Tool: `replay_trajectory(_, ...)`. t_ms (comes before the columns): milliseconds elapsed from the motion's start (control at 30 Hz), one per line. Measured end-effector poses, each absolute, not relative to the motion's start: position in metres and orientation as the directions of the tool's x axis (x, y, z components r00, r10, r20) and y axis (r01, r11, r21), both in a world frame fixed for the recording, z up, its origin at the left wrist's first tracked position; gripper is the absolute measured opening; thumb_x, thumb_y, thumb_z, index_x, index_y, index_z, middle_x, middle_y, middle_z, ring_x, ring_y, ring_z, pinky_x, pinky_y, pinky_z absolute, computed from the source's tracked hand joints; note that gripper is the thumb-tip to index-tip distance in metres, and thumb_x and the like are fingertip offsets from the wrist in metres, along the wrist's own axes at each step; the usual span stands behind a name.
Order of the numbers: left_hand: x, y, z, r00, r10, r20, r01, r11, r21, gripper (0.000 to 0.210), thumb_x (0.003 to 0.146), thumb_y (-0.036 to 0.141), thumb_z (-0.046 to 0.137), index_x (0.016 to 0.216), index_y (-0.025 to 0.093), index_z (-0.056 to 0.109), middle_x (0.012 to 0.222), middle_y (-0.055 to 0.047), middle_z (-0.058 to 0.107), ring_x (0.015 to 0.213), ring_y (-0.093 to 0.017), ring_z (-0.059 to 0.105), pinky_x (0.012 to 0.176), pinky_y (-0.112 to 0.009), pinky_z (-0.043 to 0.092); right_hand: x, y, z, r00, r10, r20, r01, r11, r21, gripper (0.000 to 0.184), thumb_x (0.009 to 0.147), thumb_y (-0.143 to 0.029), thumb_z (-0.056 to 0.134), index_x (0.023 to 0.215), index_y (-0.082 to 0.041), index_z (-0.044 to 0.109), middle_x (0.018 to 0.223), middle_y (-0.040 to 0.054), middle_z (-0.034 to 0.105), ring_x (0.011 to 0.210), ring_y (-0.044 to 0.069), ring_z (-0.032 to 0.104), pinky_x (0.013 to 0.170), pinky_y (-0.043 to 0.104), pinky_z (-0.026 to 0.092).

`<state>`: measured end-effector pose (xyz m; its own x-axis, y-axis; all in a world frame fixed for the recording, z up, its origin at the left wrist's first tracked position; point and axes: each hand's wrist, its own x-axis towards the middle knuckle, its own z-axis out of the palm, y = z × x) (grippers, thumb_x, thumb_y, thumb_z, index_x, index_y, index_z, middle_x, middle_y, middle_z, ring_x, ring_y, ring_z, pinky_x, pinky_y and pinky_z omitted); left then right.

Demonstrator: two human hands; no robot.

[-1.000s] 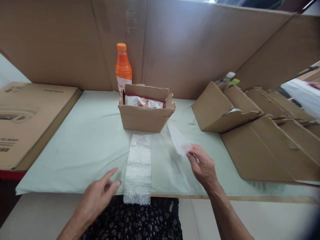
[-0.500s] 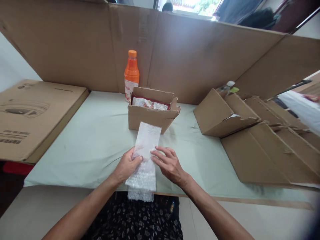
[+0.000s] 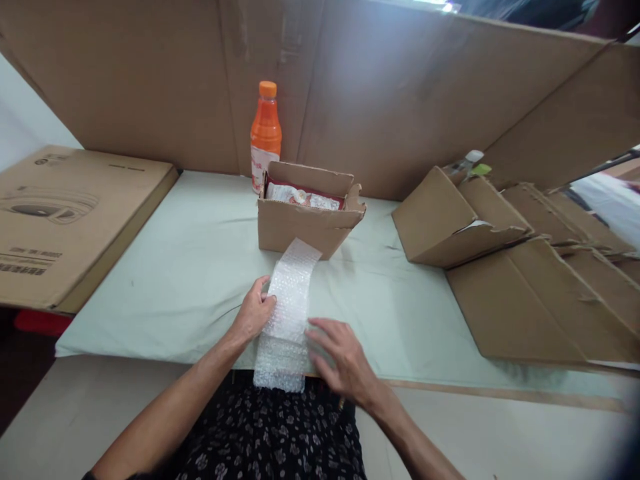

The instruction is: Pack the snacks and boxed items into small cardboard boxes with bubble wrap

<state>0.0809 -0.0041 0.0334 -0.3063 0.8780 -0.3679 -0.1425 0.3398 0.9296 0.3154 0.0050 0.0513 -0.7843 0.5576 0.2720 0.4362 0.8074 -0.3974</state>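
Note:
A long strip of bubble wrap (image 3: 290,293) runs from the front of a small cardboard box down over the table's near edge. My left hand (image 3: 256,312) pinches its left side between thumb and fingers. Beside the strip's right edge is my right hand (image 3: 343,357), fingers apart and slightly blurred, with nothing in its grip. The open cardboard box (image 3: 295,223) stands just beyond the wrap, and printed packets (image 3: 305,197) show inside it.
Behind the box stands an orange bottle (image 3: 266,133) against a tall cardboard panel (image 3: 400,100). A large flat carton (image 3: 75,220) lies at the left. Cardboard bins (image 3: 510,300) fill the right side, with a clear bottle (image 3: 470,160) behind them.
My right hand has drawn back toward me from the wrap's middle and its fingers have spread. My left hand still holds the strip, which now leans more to the right at its far end.

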Motion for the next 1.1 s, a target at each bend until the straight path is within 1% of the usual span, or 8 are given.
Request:
replay_trajectory(133, 0.085, -0.009, 0.033, -0.323, 0.857, -0.401, -0.159, 0.368, 0.916, 0.073, 0.073, 0.028, 0.061, 0.141, 0.011, 0.041, 0.061, 0.005, 0.057, 0.045, -0.012, 0.049, 0.046, -0.022, 0.037, 0.310, -0.041, 0.039, -0.883, 0.440, 0.162, 0.361, 0.858, -0.365, 0.041, 0.085, -0.021, 0.063, 0.126, -0.021, 0.060, 0.144, 0.0151, 0.055, 0.131, 0.032, 0.050, 0.100, 0.052, 0.046)
replay_trajectory(233, 0.086, -0.012, 0.031, -0.332, 0.850, -0.410, -0.156, 0.380, 0.912, 0.072, 0.074, 0.030, 0.062, 0.140, 0.011, 0.042, 0.065, 0.004, 0.059, 0.048, -0.012, 0.052, 0.048, -0.022, 0.039, 0.308, -0.052, 0.020, -0.832, 0.454, 0.319, 0.354, 0.877, -0.325, 0.040, 0.086, -0.006, 0.052, 0.121, -0.021, 0.062, 0.138, 0.0150, 0.060, 0.128, 0.028, 0.053, 0.098, 0.048, 0.048)
replay_trajectory(400, 0.086, -0.016, 0.032, -0.358, 0.846, -0.396, -0.087, 0.392, 0.916, 0.070, 0.077, 0.028, 0.058, 0.142, 0.010, 0.039, 0.067, 0.004, 0.059, 0.049, -0.011, 0.051, 0.048, -0.022, 0.040, 0.309, -0.063, 0.012, -0.753, 0.444, 0.485, 0.265, 0.880, -0.394, 0.036, 0.088, -0.003, 0.047, 0.115, -0.021, 0.063, 0.130, 0.0128, 0.064, 0.120, 0.024, 0.057, 0.090, 0.043, 0.052)
replay_trajectory(533, 0.086, -0.025, 0.035, -0.339, 0.872, -0.354, 0.045, 0.391, 0.919, 0.066, 0.082, 0.028, 0.051, 0.144, 0.009, 0.036, 0.070, 0.003, 0.060, 0.053, -0.013, 0.054, 0.051, -0.024, 0.042, 0.311, -0.072, 0.015, -0.725, 0.469, 0.504, 0.250, 0.861, -0.442, 0.039, 0.085, -0.001, 0.047, 0.115, -0.022, 0.063, 0.129, 0.0124, 0.062, 0.119, 0.024, 0.057, 0.090, 0.043, 0.052)
replay_trajectory(700, 0.076, -0.036, 0.045, -0.292, 0.923, -0.251, 0.326, 0.343, 0.881, 0.048, 0.081, 0.028, 0.059, 0.126, 0.013, 0.059, 0.063, 0.005, 0.056, 0.055, -0.013, 0.050, 0.056, -0.024, 0.039, 0.312, -0.073, 0.012, -0.678, 0.527, 0.512, 0.263, 0.824, -0.501, 0.046, 0.082, 0.001, 0.046, 0.116, -0.025, 0.064, 0.128, 0.0104, 0.062, 0.117, 0.023, 0.058, 0.090, 0.042, 0.053)
replay_trajectory(867, 0.073, -0.034, 0.045, -0.279, 0.935, -0.219, 0.500, 0.337, 0.798, 0.042, 0.084, 0.019, 0.050, 0.124, 0.015, 0.061, 0.058, 0.006, 0.055, 0.055, -0.015, 0.054, 0.061, -0.026, 0.043, 0.311, -0.071, 0.009, -0.665, 0.540, 0.516, 0.253, 0.812, -0.525, 0.045, 0.082, 0.002, 0.047, 0.115, -0.024, 0.064, 0.127, 0.0111, 0.062, 0.117, 0.023, 0.058, 0.090, 0.041, 0.054)
replay_trajectory(967, 0.076, -0.033, 0.047, -0.306, 0.932, -0.193, 0.599, 0.346, 0.722, 0.042, 0.083, 0.023, 0.057, 0.124, 0.015, 0.061, 0.068, 0.001, 0.064, 0.069, -0.020, 0.062, 0.070, -0.030, 0.047, 0.311, -0.071, 0.011, -0.660, 0.548, 0.514, 0.263, 0.809, -0.525, 0.045, 0.082, 0.001, 0.047, 0.114, -0.025, 0.064, 0.126, 0.0102, 0.062, 0.116, 0.023, 0.059, 0.089, 0.041, 0.054)
replay_trajectory(1100, 0.071, -0.044, 0.058, -0.326, 0.943, -0.074, 0.712, 0.296, 0.637, 0.055, 0.082, 0.028, 0.062, 0.135, 0.016, 0.054, 0.109, -0.013, 0.069, 0.104, -0.030, 0.064, 0.090, -0.043, 0.047, 0.308, -0.069, 0.022, -0.634, 0.571, 0.521, 0.276, 0.797, -0.537, 0.041, 0.085, 0.000, 0.049, 0.112, -0.025, 0.064, 0.124, 0.0093, 0.064, 0.114, 0.023, 0.060, 0.088, 0.042, 0.052)
